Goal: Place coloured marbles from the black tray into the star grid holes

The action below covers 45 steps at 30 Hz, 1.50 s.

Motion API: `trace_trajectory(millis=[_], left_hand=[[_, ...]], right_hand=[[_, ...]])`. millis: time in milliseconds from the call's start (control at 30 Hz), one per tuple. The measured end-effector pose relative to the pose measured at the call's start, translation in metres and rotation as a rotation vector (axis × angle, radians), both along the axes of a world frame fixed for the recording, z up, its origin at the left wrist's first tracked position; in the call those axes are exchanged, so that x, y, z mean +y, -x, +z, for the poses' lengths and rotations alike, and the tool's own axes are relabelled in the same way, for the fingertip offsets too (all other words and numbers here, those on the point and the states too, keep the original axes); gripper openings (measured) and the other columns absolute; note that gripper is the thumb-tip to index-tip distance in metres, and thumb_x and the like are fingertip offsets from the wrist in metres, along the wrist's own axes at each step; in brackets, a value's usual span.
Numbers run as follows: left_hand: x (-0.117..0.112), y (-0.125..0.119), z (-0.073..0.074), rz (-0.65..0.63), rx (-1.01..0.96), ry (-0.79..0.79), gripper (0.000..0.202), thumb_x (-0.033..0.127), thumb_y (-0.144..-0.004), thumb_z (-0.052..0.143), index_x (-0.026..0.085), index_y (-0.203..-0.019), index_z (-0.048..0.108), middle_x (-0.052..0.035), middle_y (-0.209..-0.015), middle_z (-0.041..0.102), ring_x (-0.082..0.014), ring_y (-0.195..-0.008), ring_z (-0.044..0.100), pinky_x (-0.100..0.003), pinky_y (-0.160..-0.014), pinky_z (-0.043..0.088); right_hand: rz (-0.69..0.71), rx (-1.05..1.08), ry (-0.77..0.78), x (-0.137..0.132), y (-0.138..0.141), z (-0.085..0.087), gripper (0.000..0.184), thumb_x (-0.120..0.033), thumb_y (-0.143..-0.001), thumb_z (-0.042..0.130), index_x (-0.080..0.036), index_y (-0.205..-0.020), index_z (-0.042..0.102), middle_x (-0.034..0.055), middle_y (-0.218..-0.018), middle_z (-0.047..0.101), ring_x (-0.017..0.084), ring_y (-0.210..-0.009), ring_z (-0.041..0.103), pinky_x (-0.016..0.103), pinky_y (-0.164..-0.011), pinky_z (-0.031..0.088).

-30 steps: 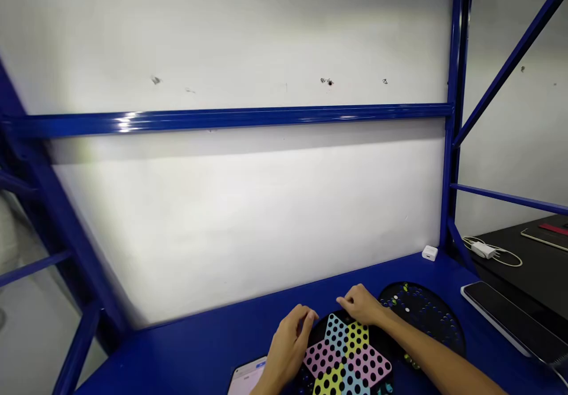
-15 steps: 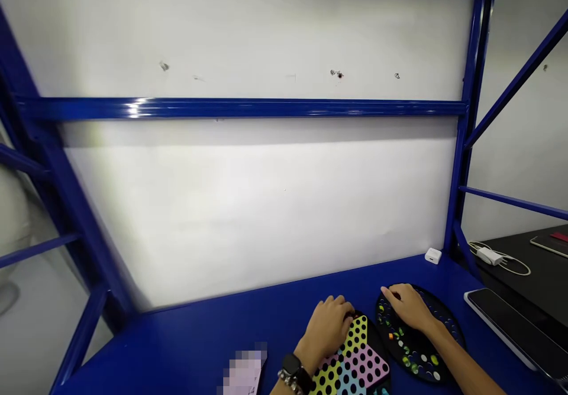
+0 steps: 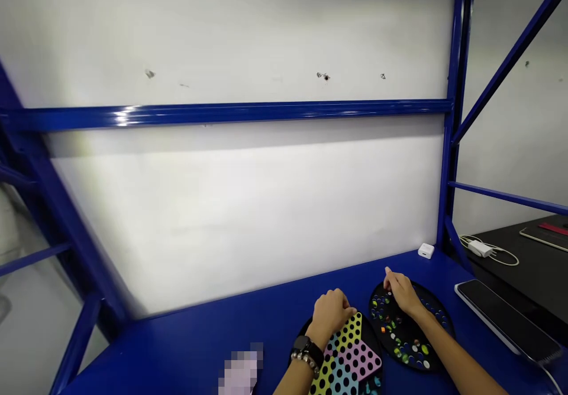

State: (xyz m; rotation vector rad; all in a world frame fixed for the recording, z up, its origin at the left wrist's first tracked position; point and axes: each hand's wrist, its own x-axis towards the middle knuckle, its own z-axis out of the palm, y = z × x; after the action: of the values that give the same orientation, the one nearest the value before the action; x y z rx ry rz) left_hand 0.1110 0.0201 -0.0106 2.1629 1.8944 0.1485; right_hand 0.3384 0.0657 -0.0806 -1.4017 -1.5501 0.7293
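Observation:
My left hand (image 3: 331,313), with a watch and a beaded bracelet at the wrist, is over the upper left of a Chinese checkers board (image 3: 346,362). Its fingers are curled down and the thumb is drawn in; anything between them is hidden. The board is round and black, with a yellow, pink and blue star full of holes. My right hand (image 3: 403,293) is bent over the far side of a round black tray (image 3: 399,323), fingers closed toward the thumb. I cannot make out what they pinch. Several glass marbles (image 3: 425,349) and small coloured pieces lie in the tray.
A dark-screened phone or tablet (image 3: 508,315) lies at the right edge of the blue table (image 3: 199,336). A white charger block (image 3: 426,251) stands near the back corner. Blue frame posts (image 3: 445,176) rise at both sides. At front left lies a blurred pale object (image 3: 239,371).
The right hand has shifted slightly over the tray, and its fingers have drawn together. The left thumb has closed toward the fingers at the board's top. The whole view has turned slightly right.

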Motion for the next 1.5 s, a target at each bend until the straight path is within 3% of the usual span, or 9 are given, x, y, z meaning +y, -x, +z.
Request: trace_trajectory(millis=[200, 367, 700, 833, 1000, 1100, 1300, 1400, 1500], left_hand=[[-0.001, 0.0, -0.008, 0.073, 0.019, 0.0, 0.023, 0.042, -0.087, 0.068, 0.021, -0.078, 0.073, -0.0084, -0.088, 0.076, -0.025, -0.085, 0.073, -0.029, -0.071, 0.05], [-0.005, -0.01, 0.004, 0.073, 0.117, -0.045, 0.023, 0.039, -0.088, 0.069, 0.017, -0.087, 0.073, -0.0132, -0.095, 0.075, -0.0292, -0.093, 0.073, -0.034, -0.077, 0.051], [-0.006, -0.003, 0.027, 0.017, 0.081, -0.05, 0.021, 0.035, -0.091, 0.063, 0.018, -0.088, 0.075, -0.009, -0.093, 0.077, -0.0244, -0.086, 0.073, -0.03, -0.071, 0.05], [-0.016, -0.032, 0.026, -0.152, -0.105, -0.135, 0.021, 0.038, -0.091, 0.061, 0.024, -0.093, 0.077, -0.0039, -0.096, 0.078, -0.0238, -0.095, 0.071, -0.031, -0.079, 0.05], [-0.018, -0.071, 0.013, -0.292, -0.145, -0.05, 0.019, 0.028, -0.088, 0.064, 0.029, -0.1, 0.077, -0.0003, -0.105, 0.079, -0.0233, -0.1, 0.071, -0.032, -0.085, 0.05], [-0.017, -0.053, 0.014, -0.267, -0.183, -0.104, 0.024, 0.025, -0.093, 0.056, 0.027, -0.104, 0.077, -0.0015, -0.111, 0.077, -0.0232, -0.103, 0.069, -0.032, -0.089, 0.05], [-0.044, 0.038, 0.023, -0.065, -0.242, -0.169, 0.034, 0.035, -0.098, 0.04, 0.026, -0.111, 0.07, -0.0029, -0.115, 0.072, -0.0221, -0.1, 0.066, -0.03, -0.083, 0.05], [-0.073, 0.07, 0.014, 0.012, -0.25, -0.146, 0.035, 0.039, -0.097, 0.037, 0.026, -0.103, 0.069, -0.0018, -0.106, 0.072, -0.0231, -0.094, 0.066, -0.031, -0.081, 0.051], [-0.099, 0.087, -0.002, 0.006, -0.328, -0.179, 0.037, 0.043, -0.098, 0.035, 0.027, -0.102, 0.068, -0.0032, -0.109, 0.07, -0.0235, -0.098, 0.065, -0.033, -0.087, 0.051]], right_hand=[[-0.106, 0.458, 0.183, 0.012, -0.01, 0.002, 0.07, -0.081, -0.085, 0.034, -0.021, -0.057, 0.057, 0.0031, -0.059, 0.055, 0.015, -0.052, 0.05, 0.028, -0.051, 0.039], [-0.098, 0.798, 0.276, 0.01, -0.013, 0.004, 0.061, -0.077, -0.084, 0.044, -0.021, -0.063, 0.056, 0.0012, -0.061, 0.053, 0.014, -0.054, 0.054, 0.027, -0.052, 0.046], [-0.068, 0.813, 0.272, 0.008, -0.015, 0.005, 0.056, -0.074, -0.084, 0.049, -0.021, -0.067, 0.058, 0.0012, -0.065, 0.056, 0.013, -0.054, 0.053, 0.025, -0.05, 0.042], [-0.073, 0.807, 0.266, 0.009, -0.014, 0.007, 0.057, -0.073, -0.085, 0.048, -0.02, -0.066, 0.057, 0.001, -0.064, 0.055, 0.012, -0.053, 0.053, 0.024, -0.049, 0.04], [-0.094, 0.822, 0.286, 0.011, -0.012, 0.007, 0.058, -0.073, -0.083, 0.049, -0.019, -0.063, 0.057, 0.0002, -0.061, 0.055, 0.011, -0.05, 0.051, 0.022, -0.046, 0.036], [-0.075, 0.792, 0.272, 0.01, -0.013, 0.006, 0.058, -0.074, -0.081, 0.051, -0.019, -0.064, 0.058, 0.0007, -0.062, 0.057, 0.011, -0.051, 0.052, 0.023, -0.047, 0.038], [-0.087, 0.399, 0.055, 0.003, -0.008, 0.018, 0.06, -0.077, -0.082, 0.047, -0.021, -0.063, 0.056, 0.0027, -0.063, 0.056, 0.016, -0.058, 0.052, 0.028, -0.054, 0.041], [-0.02, 0.114, -0.139, -0.028, 0.008, 0.035, 0.048, -0.063, -0.093, 0.044, -0.022, -0.07, 0.055, 0.002, -0.067, 0.057, 0.018, -0.064, 0.051, 0.031, -0.062, 0.043], [0.191, -0.147, -0.241, -0.082, 0.03, 0.044, 0.027, -0.042, -0.098, 0.044, -0.023, -0.086, 0.059, 0.0019, -0.08, 0.063, 0.018, -0.072, 0.056, 0.031, -0.069, 0.045]])
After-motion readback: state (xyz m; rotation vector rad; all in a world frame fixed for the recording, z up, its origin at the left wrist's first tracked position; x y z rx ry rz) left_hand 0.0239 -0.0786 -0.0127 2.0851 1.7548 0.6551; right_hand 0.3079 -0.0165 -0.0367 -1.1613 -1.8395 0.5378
